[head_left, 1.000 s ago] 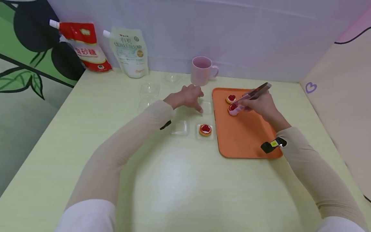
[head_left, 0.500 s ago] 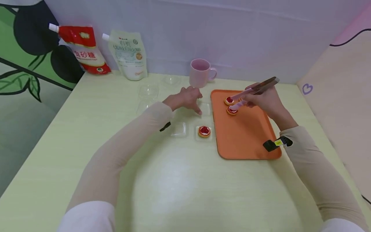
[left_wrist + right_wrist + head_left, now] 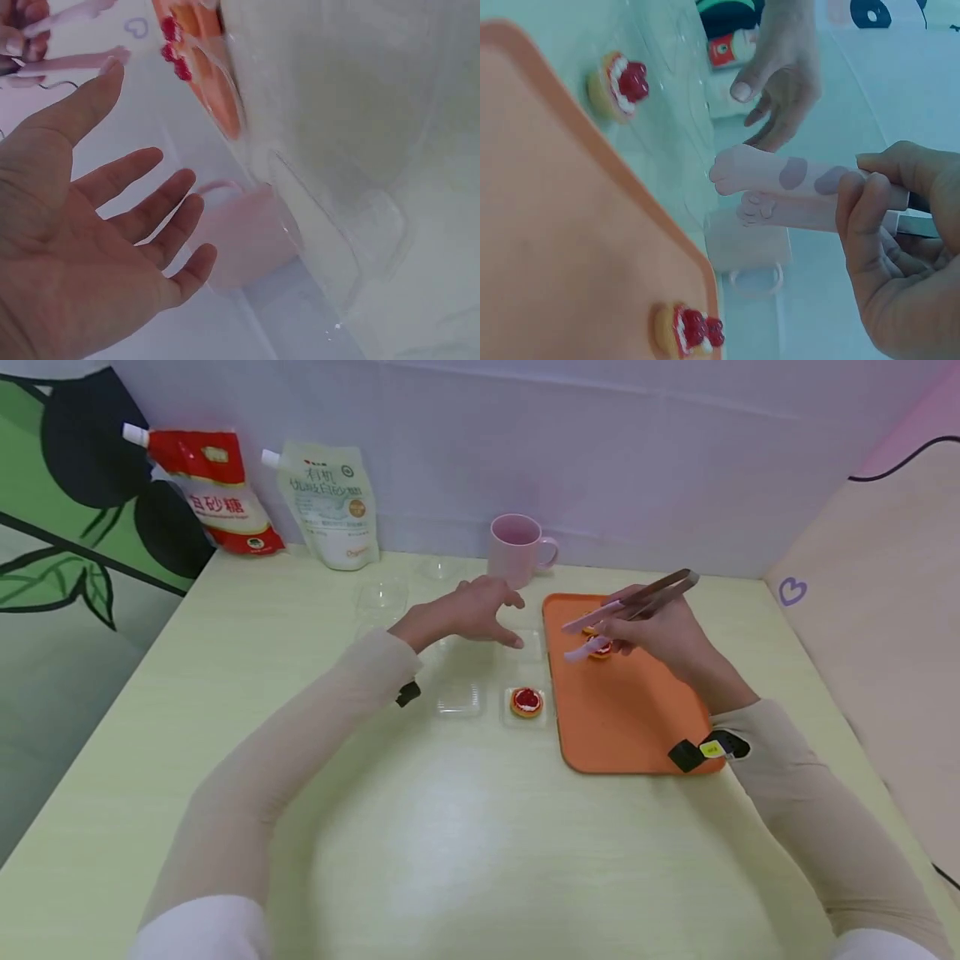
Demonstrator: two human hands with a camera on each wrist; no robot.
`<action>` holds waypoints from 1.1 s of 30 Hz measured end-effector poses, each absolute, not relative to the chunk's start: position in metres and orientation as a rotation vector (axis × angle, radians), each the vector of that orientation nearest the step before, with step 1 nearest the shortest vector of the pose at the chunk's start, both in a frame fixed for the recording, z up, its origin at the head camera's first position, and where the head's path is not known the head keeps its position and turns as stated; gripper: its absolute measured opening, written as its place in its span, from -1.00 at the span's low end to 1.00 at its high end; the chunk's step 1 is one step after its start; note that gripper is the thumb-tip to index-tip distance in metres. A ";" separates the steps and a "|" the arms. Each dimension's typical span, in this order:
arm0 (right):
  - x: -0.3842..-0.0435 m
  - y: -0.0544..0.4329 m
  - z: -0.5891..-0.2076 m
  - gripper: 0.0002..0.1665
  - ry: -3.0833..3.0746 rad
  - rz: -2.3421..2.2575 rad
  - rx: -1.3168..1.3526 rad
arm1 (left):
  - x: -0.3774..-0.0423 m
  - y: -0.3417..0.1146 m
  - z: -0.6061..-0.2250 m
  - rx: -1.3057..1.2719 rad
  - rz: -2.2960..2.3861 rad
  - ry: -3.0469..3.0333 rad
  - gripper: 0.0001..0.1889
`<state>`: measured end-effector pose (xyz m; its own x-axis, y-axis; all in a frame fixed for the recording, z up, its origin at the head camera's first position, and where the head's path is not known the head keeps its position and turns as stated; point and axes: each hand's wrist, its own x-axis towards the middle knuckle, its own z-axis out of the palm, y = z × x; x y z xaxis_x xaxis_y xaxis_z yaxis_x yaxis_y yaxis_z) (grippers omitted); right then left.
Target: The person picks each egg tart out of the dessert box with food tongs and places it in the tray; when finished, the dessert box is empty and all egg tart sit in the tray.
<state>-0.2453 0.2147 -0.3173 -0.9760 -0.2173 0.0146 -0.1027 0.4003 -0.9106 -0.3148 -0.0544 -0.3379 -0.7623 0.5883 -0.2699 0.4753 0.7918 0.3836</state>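
Note:
My right hand (image 3: 651,631) holds a pair of tongs (image 3: 660,593) with pink paw-shaped tips. The tips are spread with nothing between them, over the left part of the orange tray (image 3: 630,727). Below them, partly covered, red-topped cream tarts (image 3: 600,651) lie on the tray; the right wrist view shows two tarts (image 3: 684,330) side by side. My left hand (image 3: 480,610) hovers with fingers and thumb apart, holding nothing, by a clear plastic container (image 3: 529,646). Nearer to me, another tart (image 3: 527,702) sits in a clear container (image 3: 510,718).
A pink mug (image 3: 514,550) stands behind my left hand. More clear containers (image 3: 459,700) lie left of the tray, some partly behind my left arm. At the back left, a red sugar pouch (image 3: 225,502) and a pale green pouch (image 3: 330,510) lean against the wall.
The tongs lift off the tarts, then swing left toward the tray's left edge, their tips spread wider. My left hand shifts slightly left, its thumb and fingers further apart.

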 end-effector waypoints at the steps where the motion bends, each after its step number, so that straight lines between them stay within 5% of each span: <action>1: -0.243 0.212 -0.319 -0.60 2.519 -1.640 -0.322 | -0.309 -0.055 -0.337 0.822 0.404 2.601 -0.24; 12: -0.224 0.188 -0.338 -0.65 2.462 -1.375 -0.442 | -0.246 -0.052 -0.354 0.900 0.138 2.616 -0.07; 33: -0.222 0.167 -0.348 -0.68 2.524 -1.228 -0.698 | -0.243 -0.044 -0.371 0.916 0.210 2.649 -0.19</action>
<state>-0.2221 0.1666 -0.3479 -0.8546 -0.5191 -0.0135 -0.3098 0.5305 -0.7890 -0.2430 -0.0441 -0.3710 -0.7392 0.6218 -0.2589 0.5733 0.7826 0.2427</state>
